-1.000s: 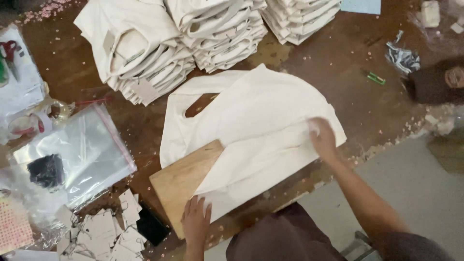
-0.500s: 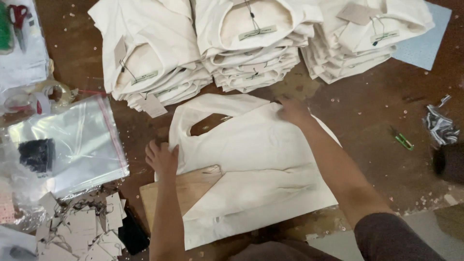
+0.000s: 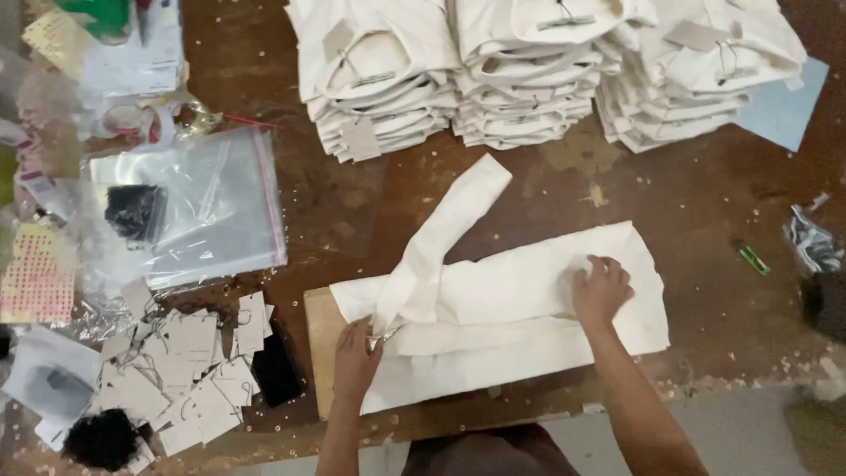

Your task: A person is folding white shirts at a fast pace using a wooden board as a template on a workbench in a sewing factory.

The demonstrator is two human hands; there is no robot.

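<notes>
**Mid-fold: a cream bag pinned on a board, handles loose**

Leftward first, in the upper left of the frame, a clear zip bag [image 3: 189,211] lies flat with a small black item [image 3: 134,211] inside it; below it, at lower left, loose paper tags [image 3: 189,366] lie scattered beside a flat black object [image 3: 276,368]; nothing contains them.

Centre frame, the left hand [image 3: 357,357] rests on the left end of a cream cloth bag [image 3: 511,308], fingers close together and pinching the base of its handle strip [image 3: 441,234], which trails up toward the stacks; the bag lies folded lengthwise over a wooden board [image 3: 322,353] near the table's lower edge.

Right of centre, the right hand [image 3: 601,289] presses flat on the cloth, fingers slightly spread.

Likely trouble, as I judge it: the loose handle could spring back and undo the fold if the pinch slackens; the board overhangs the edge and could tip.

Along the top, three stacks of folded bags [image 3: 529,79] sit tagged.
</notes>
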